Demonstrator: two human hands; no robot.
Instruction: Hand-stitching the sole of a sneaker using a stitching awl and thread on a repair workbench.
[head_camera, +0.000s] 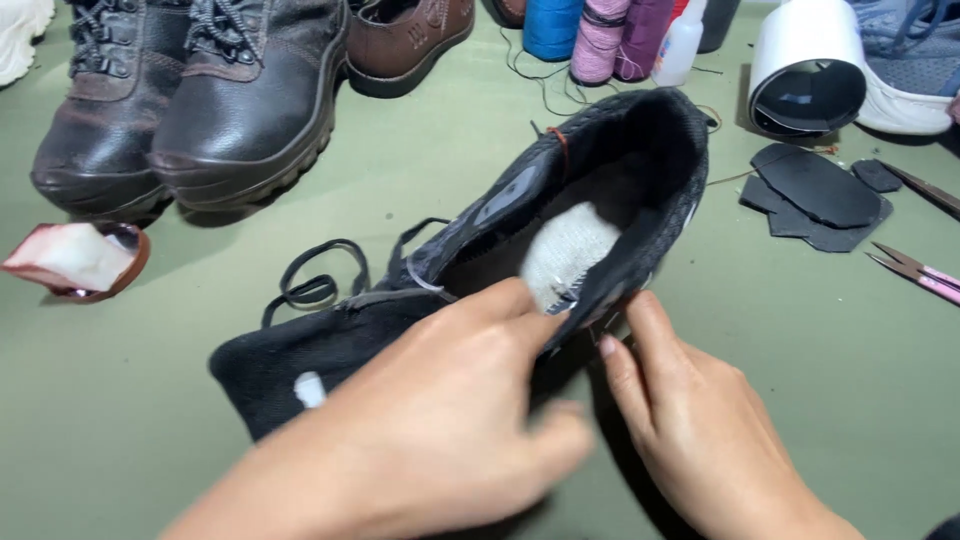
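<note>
A black fabric sneaker (470, 270) with a worn white heel lining lies mid-desk, collar pointing to 1 o'clock. The left hand (450, 420) grips its side, fingers (510, 300) curled over the collar; the right hand (700, 430) pinches the outer heel edge. Dark leather boots (200, 90) stand at 11 o'clock, black patches (820, 195) at 2 o'clock on the green desk (120, 400).
</note>
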